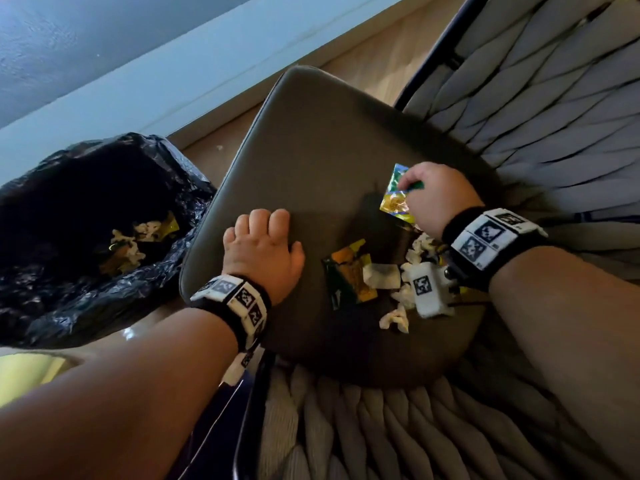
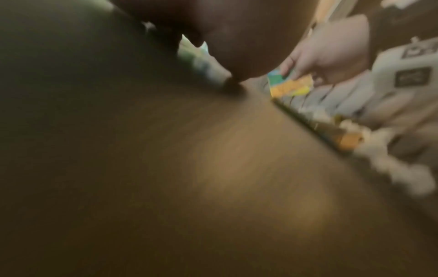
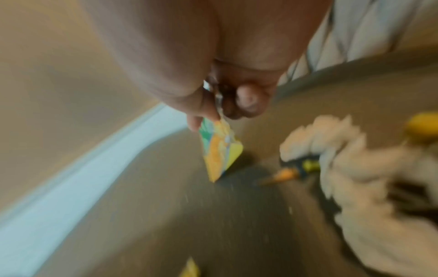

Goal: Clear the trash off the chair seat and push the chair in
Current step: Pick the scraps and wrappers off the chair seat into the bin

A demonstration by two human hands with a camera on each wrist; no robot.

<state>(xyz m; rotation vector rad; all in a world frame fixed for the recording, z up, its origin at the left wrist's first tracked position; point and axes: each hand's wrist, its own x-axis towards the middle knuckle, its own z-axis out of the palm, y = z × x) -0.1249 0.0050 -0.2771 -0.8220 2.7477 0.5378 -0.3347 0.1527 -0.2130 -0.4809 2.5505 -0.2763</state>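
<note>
Glossy wrapper (image 1: 398,192) — right-hand (image 1: 433,199) pinch

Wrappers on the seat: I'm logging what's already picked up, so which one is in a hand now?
The blue-green and yellow wrapper, pinched by the right hand and lifted off the seat. The dark green and orange wrapper lies untouched.

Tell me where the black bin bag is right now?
In the head view, the crinkled black plastic bin bag sits open on the floor left of the grey chair seat, beside the left hand.
</note>
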